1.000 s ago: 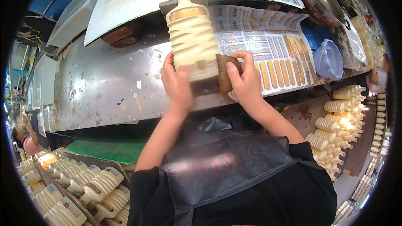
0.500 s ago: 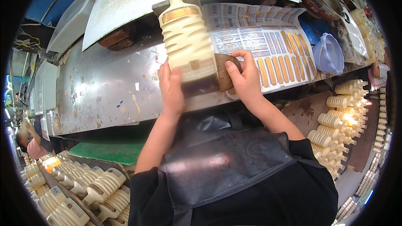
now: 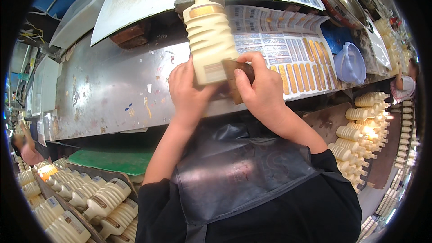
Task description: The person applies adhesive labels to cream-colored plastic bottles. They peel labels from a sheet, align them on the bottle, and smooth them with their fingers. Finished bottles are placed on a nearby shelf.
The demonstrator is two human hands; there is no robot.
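A cream bottle (image 3: 209,38) with wavy ribs lies on the metal bench, its neck pointing away from me and resting at a grey block (image 3: 183,3). A gold label (image 3: 207,11) wraps its shoulder, and a blurred rectangular patch shows near its base. My left hand (image 3: 186,85) is around the lower left side of the bottle, with some fingertips hidden. Between the thumb and fingers of my right hand (image 3: 258,81) is a flat brown scraper (image 3: 234,81), its edge against the bottle's lower right side.
Label sheets (image 3: 288,45) lie right of the bottle, beside a lilac plastic basin (image 3: 351,64). A white board (image 3: 148,6) is behind the bench (image 3: 103,94). Racks of similar bottles (image 3: 105,195) stand at lower left, with more bottles (image 3: 353,132) at right. Other people appear at both far sides.
The bottle has turned, so its lower band and small emblem no longer face up and a blurred patch shows instead. My right hand and the scraper have shifted slightly left across it.
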